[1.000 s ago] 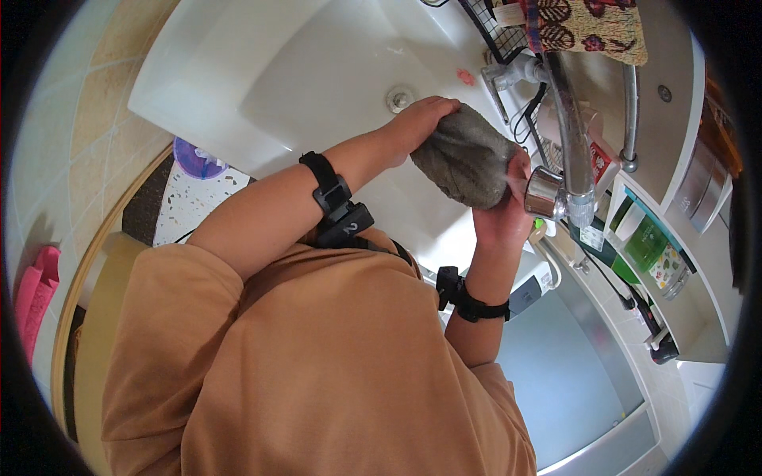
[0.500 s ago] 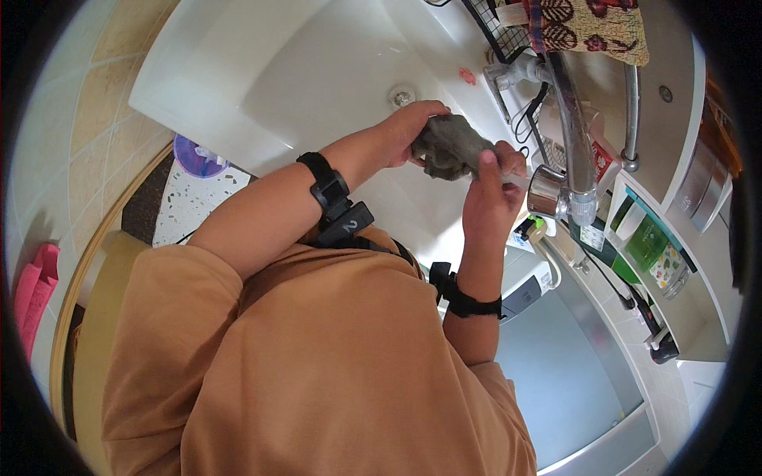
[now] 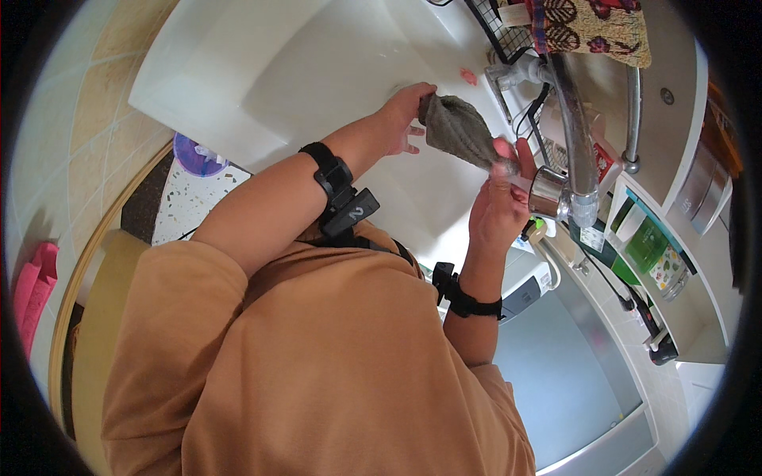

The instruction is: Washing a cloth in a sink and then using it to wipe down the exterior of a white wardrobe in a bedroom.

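Observation:
A wet-looking grey cloth [image 3: 460,131] is stretched between my two hands over a white basin [image 3: 317,71]; its exact kind, perhaps a sock, is hard to make out. My left hand [image 3: 406,119] pinches the far left end, with its lower fingers spread away from the fabric. The near right end is gripped by the fingers of my right hand [image 3: 500,194], right beside a round chrome spout head [image 3: 548,193]. A pale streak, apparently water, runs from the spout onto those fingers.
A thick metal pipe [image 3: 573,119] rises beside the spout. Patterned towel [image 3: 591,28] hangs at the top right, above a black wire rack [image 3: 500,32]. White shelves with a green container [image 3: 651,246] stand to the right. A purple bowl [image 3: 194,157] is at the left.
The bunched cloth is now drawn out longer and flatter. My left hand has shifted slightly up and away, loosening its lower fingers. My right hand has turned, nearer the spout.

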Action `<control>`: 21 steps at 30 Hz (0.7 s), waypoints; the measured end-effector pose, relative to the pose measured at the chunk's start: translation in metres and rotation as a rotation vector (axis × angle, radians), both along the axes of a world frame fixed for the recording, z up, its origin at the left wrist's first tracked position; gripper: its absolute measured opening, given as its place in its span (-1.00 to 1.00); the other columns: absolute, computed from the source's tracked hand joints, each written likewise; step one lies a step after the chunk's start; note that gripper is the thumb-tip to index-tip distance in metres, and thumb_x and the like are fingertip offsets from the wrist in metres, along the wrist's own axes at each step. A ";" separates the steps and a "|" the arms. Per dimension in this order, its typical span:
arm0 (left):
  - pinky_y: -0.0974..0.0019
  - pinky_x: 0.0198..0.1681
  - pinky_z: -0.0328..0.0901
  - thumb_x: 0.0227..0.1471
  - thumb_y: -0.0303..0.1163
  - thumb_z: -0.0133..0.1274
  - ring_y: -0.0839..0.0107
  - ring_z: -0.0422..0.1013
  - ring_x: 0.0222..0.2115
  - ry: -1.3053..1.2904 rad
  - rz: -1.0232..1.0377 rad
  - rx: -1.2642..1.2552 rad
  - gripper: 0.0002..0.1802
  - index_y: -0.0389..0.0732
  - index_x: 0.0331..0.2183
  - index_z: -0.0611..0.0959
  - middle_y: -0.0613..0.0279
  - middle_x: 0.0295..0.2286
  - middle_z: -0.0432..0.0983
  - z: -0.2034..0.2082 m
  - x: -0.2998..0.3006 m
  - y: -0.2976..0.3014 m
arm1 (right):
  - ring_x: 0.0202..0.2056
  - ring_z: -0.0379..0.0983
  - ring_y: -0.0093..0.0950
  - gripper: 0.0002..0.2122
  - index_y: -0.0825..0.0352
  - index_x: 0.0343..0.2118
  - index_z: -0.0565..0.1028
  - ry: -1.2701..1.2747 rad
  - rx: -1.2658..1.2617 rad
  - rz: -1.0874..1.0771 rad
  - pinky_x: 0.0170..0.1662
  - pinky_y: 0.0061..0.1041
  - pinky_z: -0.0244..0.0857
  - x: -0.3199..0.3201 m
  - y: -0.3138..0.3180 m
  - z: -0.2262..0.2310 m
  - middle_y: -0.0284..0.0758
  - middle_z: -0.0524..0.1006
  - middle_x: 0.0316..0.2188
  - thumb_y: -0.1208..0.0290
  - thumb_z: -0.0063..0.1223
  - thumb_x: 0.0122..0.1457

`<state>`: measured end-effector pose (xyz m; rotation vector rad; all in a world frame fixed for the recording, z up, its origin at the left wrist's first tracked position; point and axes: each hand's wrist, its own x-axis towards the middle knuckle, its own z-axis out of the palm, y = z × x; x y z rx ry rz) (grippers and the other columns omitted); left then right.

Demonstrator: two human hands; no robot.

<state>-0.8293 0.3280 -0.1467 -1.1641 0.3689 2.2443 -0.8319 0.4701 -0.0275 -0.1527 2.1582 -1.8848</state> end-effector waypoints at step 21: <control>0.26 -0.18 0.37 0.06 0.11 -0.10 0.36 0.47 -0.27 0.343 -0.153 0.319 -0.50 -0.09 -0.17 0.52 0.21 -0.24 0.51 0.026 0.002 0.018 | -0.25 0.36 -0.46 -0.66 0.20 -0.03 0.33 -0.168 -0.429 0.013 -0.04 -0.32 0.24 -0.016 -0.008 0.003 -0.38 0.41 -0.23 0.53 0.04 0.11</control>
